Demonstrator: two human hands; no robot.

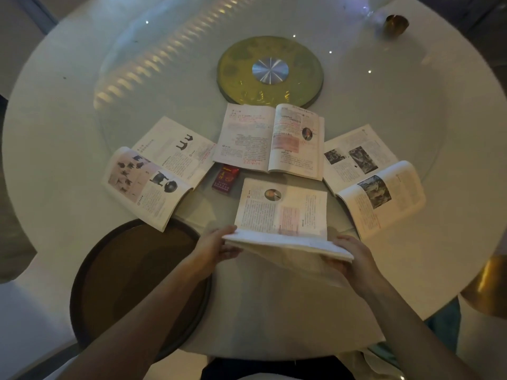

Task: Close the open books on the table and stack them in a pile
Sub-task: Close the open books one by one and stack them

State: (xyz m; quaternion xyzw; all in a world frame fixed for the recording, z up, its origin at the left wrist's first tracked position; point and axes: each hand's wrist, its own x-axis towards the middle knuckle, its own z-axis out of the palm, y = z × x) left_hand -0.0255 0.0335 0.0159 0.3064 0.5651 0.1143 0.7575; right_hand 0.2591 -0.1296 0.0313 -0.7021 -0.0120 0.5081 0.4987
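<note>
Four books are lying open on the round white worktop [68, 133], and the person is working on the nearest one. The near book [282, 212] is sitting right in front of them, its far pages still flat, while its near half is being lifted clear of the surface, the page edges fanning out towards us. The left hand [216, 246] is gripping the lifted half at its left corner, thumb on top and fingers [233, 252] curled underneath. The right hand [354, 256] is holding the right end of that same lifted half, fingers wrapped under the cover.

The other three are resting untouched. The left book [159, 171] is lying angled, its near corner overhanging a dark round tray [90, 270] by the worktop's edge. The centre book [270, 141] is spread flat just this side of a gold turntable disc [270, 71]. The right book [373, 176] is lying open at a slant, its near page bulging upward. A small red pack [225, 179] is sitting between the left, centre and near books. Far off at the right, a small gold cup [396, 24] is standing well apart from everything.
</note>
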